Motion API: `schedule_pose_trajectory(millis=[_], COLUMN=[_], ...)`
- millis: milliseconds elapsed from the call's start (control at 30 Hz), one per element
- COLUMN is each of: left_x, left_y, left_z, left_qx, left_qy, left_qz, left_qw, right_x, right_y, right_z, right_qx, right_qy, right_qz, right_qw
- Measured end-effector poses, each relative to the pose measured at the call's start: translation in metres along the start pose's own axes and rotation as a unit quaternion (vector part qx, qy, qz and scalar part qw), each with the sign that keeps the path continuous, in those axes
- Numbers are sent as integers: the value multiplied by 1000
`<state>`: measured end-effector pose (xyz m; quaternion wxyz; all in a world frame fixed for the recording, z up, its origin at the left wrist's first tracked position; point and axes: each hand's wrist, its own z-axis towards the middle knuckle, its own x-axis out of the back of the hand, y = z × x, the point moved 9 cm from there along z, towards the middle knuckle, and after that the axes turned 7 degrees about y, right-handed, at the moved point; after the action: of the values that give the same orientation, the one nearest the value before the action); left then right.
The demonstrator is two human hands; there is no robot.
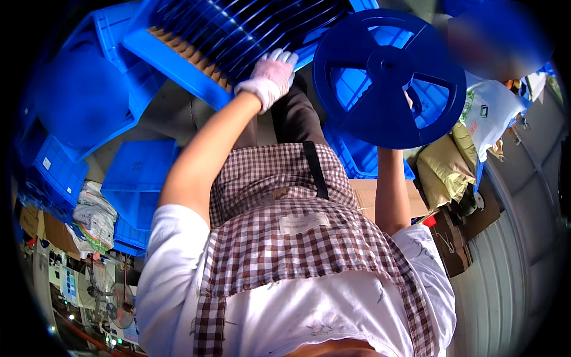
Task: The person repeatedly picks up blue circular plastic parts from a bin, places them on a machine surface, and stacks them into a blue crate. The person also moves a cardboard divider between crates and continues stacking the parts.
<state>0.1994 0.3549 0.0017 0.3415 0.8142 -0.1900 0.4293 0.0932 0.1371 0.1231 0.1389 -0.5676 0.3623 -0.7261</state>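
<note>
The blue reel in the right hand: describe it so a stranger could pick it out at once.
Start at the checked apron and follow the bare right arm up to the right hand, mostly hidden behind the blue reel. It is a flat round disc with a hub and wedge-shaped cut-outs, unlike the rectangular blue crates around it.

The gloved left hand (pixel 270 76) rests on the rim of a blue crate (pixel 178 62) at 11 o'clock, packed with upright blue reels (pixel 250 27). The right hand (pixel 409 98), mostly hidden, holds 1 large blue reel (pixel 388 77) at 1 o'clock. A checked apron (pixel 285 238) fills the centre.
</note>
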Motion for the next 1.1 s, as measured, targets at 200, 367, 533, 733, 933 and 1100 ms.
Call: schedule_pose_trajectory(millis=[200, 367, 533, 733, 933, 1100], left_x=[-40, -29, 12, 22, 70, 81], left_y=[-28, -31, -46, -69, -57, -113], left_z=[2, 6, 31, 27, 24, -1], left_qx=[-44, -123, -180, -269, -233, -139], left_qy=[-140, -113, -113, -68, 14, 70], left_qz=[187, 228, 354, 208, 124, 177], left_qw=[971, 959, 911, 938, 964, 972], right_x=[11, 2, -3, 2, -7, -16], right_y=[21, 18, 12, 5, 6, 3], right_z=[-17, -27, -30, -31, -30, -29], right_qx=[-254, -346, -368, -377, -384, -391], right_qy=[93, 127, 134, 138, 134, 122], right_qz=[318, 411, 434, 445, 452, 452], right_qw=[909, 834, 812, 801, 794, 792])
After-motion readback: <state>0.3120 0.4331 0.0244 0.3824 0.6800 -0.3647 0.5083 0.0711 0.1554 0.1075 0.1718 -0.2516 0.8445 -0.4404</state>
